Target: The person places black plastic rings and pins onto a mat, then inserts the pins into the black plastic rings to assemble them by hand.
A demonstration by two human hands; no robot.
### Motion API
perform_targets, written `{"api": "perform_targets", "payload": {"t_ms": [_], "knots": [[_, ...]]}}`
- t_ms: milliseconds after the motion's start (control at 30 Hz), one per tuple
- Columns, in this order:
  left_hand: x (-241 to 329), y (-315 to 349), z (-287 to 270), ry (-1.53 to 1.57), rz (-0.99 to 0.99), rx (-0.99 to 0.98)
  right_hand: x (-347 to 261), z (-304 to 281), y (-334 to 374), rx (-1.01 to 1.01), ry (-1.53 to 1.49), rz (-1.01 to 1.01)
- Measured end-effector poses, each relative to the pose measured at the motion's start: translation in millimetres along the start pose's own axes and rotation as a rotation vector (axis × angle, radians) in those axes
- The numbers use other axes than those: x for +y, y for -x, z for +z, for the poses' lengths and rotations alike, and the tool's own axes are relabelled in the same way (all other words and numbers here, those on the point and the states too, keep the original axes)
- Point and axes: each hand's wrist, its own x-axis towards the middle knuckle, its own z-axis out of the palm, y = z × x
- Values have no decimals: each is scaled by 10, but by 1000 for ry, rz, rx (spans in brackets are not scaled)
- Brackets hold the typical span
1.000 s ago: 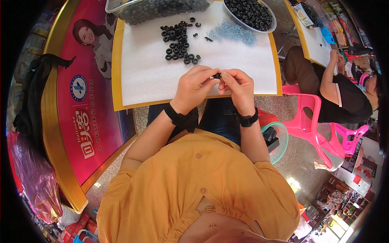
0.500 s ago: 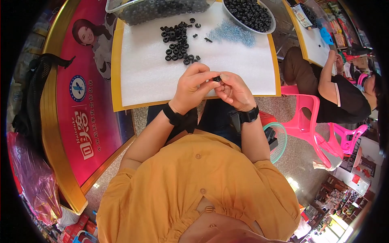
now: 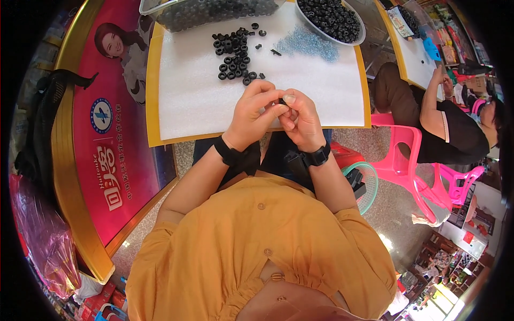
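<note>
Black, small and mostly hidden by fingertips (image 3: 289,99), a part (image 3: 282,101) is pinched by the left hand (image 3: 250,113) and right hand (image 3: 303,115) over the worktop's (image 3: 195,109) near side, seemingly unfinished. Farther off lie heaped rings (image 3: 234,60), then blue bits (image 3: 309,46); the bowl (image 3: 362,35) and clear box (image 3: 214,18) look well filled. Which of these are done cannot be told.

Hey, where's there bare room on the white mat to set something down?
Widest: the white mat right of your right hand, below the blue beads. Another: left of the black rings, inside the yellow edge. Crowded: the far side, with box, bowl, black rings and blue beads.
</note>
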Motion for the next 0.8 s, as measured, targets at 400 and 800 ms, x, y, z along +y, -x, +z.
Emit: {"api": "perform_targets", "payload": {"t_ms": [400,800], "knots": [[19,21,23,-86,-4,56,42,25,-41,19,30,-34],[-12,2,28,-66,14,66,-21,-76,-83,-148,-27,61]]}}
